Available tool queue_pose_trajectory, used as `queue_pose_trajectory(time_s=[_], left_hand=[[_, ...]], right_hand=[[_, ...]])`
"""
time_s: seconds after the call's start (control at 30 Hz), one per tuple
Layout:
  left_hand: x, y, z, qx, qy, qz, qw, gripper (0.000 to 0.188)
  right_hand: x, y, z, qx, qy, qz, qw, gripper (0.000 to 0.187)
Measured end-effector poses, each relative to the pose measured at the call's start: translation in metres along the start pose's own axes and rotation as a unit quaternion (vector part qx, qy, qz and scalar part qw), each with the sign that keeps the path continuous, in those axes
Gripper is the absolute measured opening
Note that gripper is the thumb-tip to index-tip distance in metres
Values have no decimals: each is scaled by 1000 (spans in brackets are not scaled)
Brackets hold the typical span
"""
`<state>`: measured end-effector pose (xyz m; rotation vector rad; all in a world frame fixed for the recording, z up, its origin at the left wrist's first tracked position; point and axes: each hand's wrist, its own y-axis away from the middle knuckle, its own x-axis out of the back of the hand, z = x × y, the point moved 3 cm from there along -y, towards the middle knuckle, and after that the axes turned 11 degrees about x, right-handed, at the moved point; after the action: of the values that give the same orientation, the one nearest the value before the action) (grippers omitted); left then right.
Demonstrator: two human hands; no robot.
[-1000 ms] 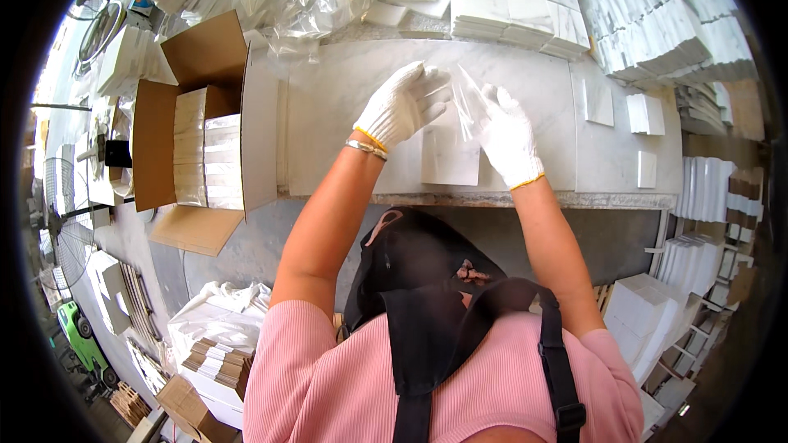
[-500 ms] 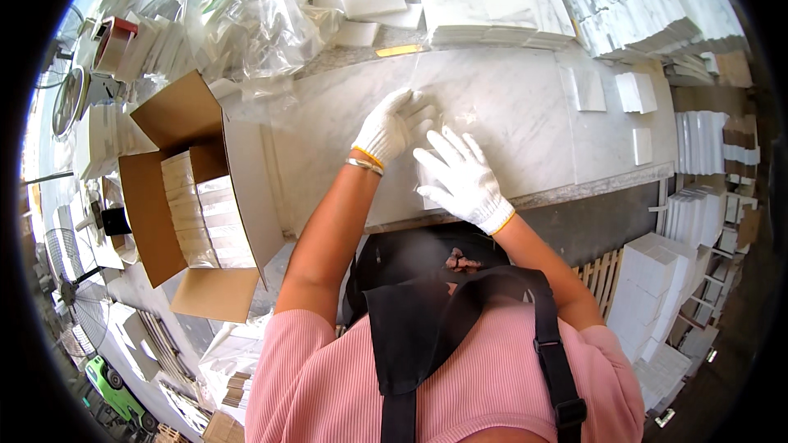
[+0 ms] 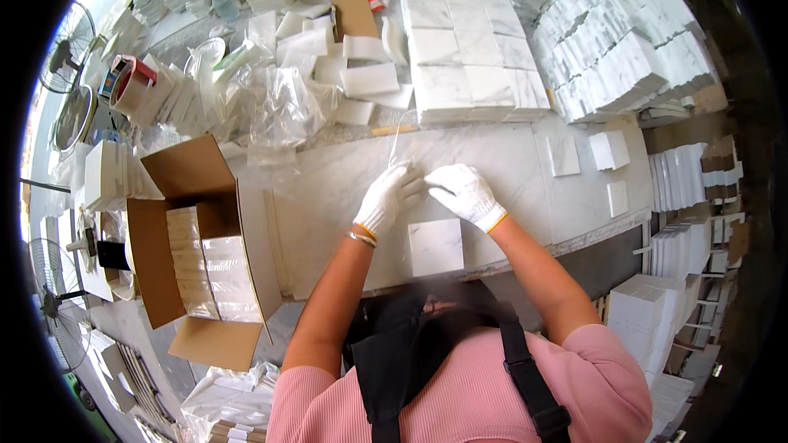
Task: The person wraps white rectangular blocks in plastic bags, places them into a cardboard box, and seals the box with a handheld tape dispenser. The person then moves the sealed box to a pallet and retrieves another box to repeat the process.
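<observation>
The pale, grey-veined marble worktop [image 3: 517, 172] stretches before me in a crowded workshop. Nearest me, close to its front edge, lies a square white marble tile [image 3: 436, 246] with faint grey veins. It is flat, I touch it with neither hand, and I see no wrapping on it, so I judge that nothing is finished with this piece.

Just beyond it my hands, in white knitted gloves, come close together. My left hand [image 3: 387, 200] has its fingers loosely bent, partly closed; a thin, pale, curving strip [image 3: 396, 141], perhaps the edge of clear film, rises past its fingertips. My right hand [image 3: 465, 197] is half curled, thumb and forefinger drawn near each other. I cannot tell whether either hand grips anything.

To my left, the open brown cardboard carton [image 3: 152, 254] holds rows of white packs in shiny clear film [image 3: 223, 275]. They take up much of it, but bare brown inner wall shows at the far end, so I judge it part filled.

Farther off lie crumpled clear plastic bags [image 3: 287, 102] and flat white sheets [image 3: 369, 79], beside a broad block of veined white tiles [image 3: 472, 74]. These look loose and unpacked, so I judge much is left
</observation>
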<state>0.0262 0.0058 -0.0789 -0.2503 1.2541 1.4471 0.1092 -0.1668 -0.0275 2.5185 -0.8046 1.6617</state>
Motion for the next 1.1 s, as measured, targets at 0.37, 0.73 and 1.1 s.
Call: queue_pose_trajectory(time_s=[0.37,0.73,1.1], left_hand=[[3,3,1,32,32,31,998,50],[-9,19,8,56,62,90,992,54],[-14,20,8,66,41,122,990,48]], right_hand=[[113,-157,166,-67,92,153,982,49],[138,-373,317,-236,183,54,953,102],[122,-441,358,-231,152,-37,960,56]])
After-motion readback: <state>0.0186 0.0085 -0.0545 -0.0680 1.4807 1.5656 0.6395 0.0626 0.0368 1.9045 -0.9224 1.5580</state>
